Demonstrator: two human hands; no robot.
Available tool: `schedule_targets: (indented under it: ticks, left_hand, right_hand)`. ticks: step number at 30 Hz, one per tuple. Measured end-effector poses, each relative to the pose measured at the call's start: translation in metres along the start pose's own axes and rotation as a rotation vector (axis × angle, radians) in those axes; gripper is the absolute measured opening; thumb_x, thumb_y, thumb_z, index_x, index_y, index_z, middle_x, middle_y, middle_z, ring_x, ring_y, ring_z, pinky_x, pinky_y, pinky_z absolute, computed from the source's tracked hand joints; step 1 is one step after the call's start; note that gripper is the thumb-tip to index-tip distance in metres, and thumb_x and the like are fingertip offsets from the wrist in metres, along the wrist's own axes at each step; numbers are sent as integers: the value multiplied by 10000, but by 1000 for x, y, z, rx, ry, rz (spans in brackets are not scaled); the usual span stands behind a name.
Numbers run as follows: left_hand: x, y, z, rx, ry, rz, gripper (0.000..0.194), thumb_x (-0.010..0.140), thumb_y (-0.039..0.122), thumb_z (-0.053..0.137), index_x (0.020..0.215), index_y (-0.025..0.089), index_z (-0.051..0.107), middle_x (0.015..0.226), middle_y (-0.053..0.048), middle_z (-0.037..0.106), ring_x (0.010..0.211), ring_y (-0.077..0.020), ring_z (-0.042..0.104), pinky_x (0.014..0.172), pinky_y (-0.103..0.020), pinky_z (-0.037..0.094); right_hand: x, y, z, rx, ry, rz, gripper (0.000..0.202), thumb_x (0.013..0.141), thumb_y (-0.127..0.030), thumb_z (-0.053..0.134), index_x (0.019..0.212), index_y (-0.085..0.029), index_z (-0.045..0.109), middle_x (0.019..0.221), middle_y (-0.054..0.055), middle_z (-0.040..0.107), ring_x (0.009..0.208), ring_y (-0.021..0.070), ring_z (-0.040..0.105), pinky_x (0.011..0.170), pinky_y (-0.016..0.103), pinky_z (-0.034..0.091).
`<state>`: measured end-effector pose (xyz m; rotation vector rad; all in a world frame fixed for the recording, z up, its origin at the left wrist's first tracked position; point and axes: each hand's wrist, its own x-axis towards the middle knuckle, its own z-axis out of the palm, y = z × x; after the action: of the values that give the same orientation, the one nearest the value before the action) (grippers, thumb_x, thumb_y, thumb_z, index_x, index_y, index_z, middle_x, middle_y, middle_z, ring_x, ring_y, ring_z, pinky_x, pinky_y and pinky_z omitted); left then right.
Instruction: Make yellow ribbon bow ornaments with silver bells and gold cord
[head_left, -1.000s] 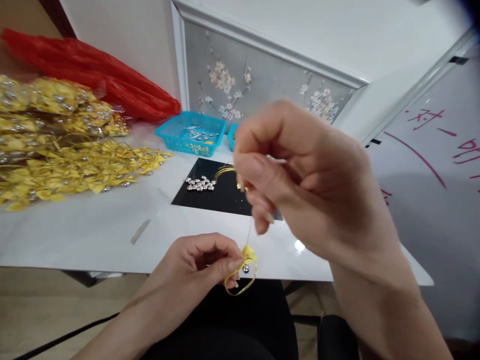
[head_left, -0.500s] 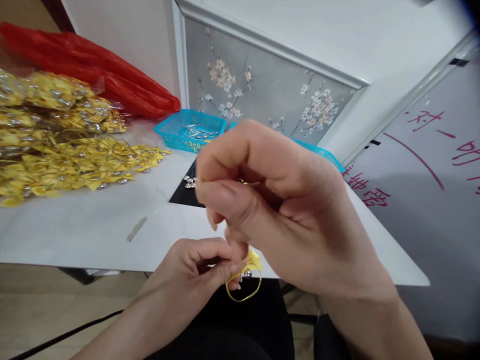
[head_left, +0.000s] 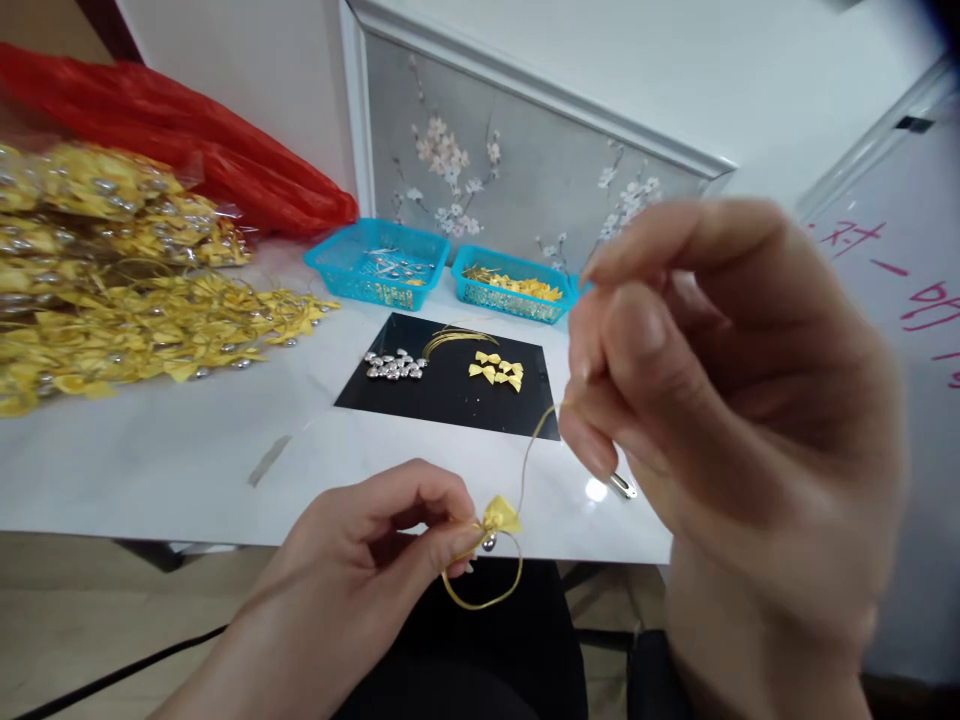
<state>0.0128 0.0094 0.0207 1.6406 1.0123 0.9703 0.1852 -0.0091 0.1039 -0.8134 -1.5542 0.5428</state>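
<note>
Between thumb and forefinger, my left hand (head_left: 397, 550) pinches a yellow ribbon bow (head_left: 501, 515) at its left side, over the table's front edge. A silver bell-like bead (head_left: 490, 542) hangs just under the bow. From there a gold cord (head_left: 484, 606) makes a loop below, and its other end rises to my right hand (head_left: 720, 380). That hand is raised close to the camera, fingers curled round the cord's end; the exact grip is partly hidden. Beyond the hands, a black mat (head_left: 442, 405) carries silver beads (head_left: 394, 365), gold cords (head_left: 457, 338) and several yellow bows (head_left: 496, 370).
Two blue baskets (head_left: 360, 285) stand behind the mat, with beads and yellow pieces inside. At left lie a heap of bow-and-bead cords (head_left: 165, 325), bagged ones (head_left: 112, 200) and a red bag (head_left: 195, 140). A small metal clip (head_left: 622, 486) lies near my right hand. A whiteboard (head_left: 907, 420) stands right.
My right hand has moved right, away from my left hand, drawing the cord's end out. The mat and second basket have come into view. My left hand stays nearly in place.
</note>
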Motion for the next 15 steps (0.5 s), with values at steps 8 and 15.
schedule_targets:
  ticks: [8,15]
  left_hand:
    - [-7,-5,3,170,129,218,164,832,171,707,731,300,724,599,115,720,465,-75,622,437,-100,453]
    - [-11,-3,3,235,75,434,247,895,86,662,820,321,685,748,143,750,617,-63,708,608,-80,541]
  right_hand:
    - [-51,8,-25,-131,-74,176,252,1045,-108,480,1086,-294,645,864,-40,613,557,58,559,477,199,478]
    - [-73,21,-18,-454,-199,92,174,965,-80,601,1022,-217,692,964,-1,661,769,78,671,702,153,576]
